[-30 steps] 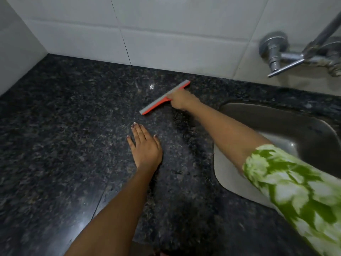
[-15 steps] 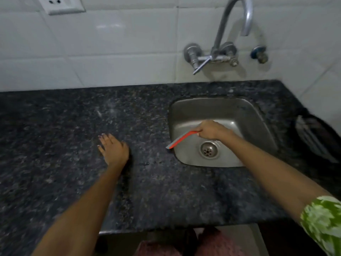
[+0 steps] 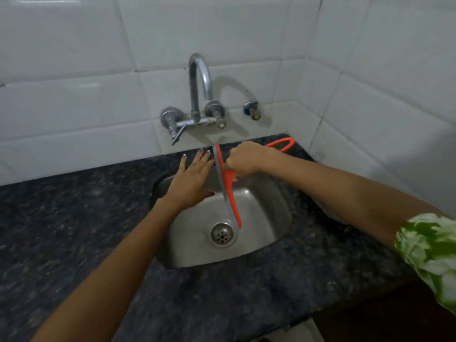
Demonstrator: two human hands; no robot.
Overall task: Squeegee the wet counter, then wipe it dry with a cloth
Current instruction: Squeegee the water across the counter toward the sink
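My right hand (image 3: 243,159) grips the handle of an orange squeegee (image 3: 228,191) with a grey rubber blade, held above the steel sink (image 3: 278,213). The blade runs from near the back of the basin down toward the drain, and the handle's orange loop sticks out past my fist to the right. My left hand (image 3: 191,178) is flat and spread, fingers apart, just left of the blade over the sink's back left part, holding nothing. The dark speckled granite counter (image 3: 74,218) surrounds the sink. No cloth is in view.
A chrome wall tap (image 3: 198,90) with a curved spout stands above the sink's back edge, with a small valve (image 3: 251,111) to its right. White tiled walls close the back and the right side. The counter's front edge runs along the bottom right.
My right hand lifted the squeegee from the sink's left rim and turned its blade toward the drain. My left hand left the counter and came over the sink beside the blade. The view shifted right.
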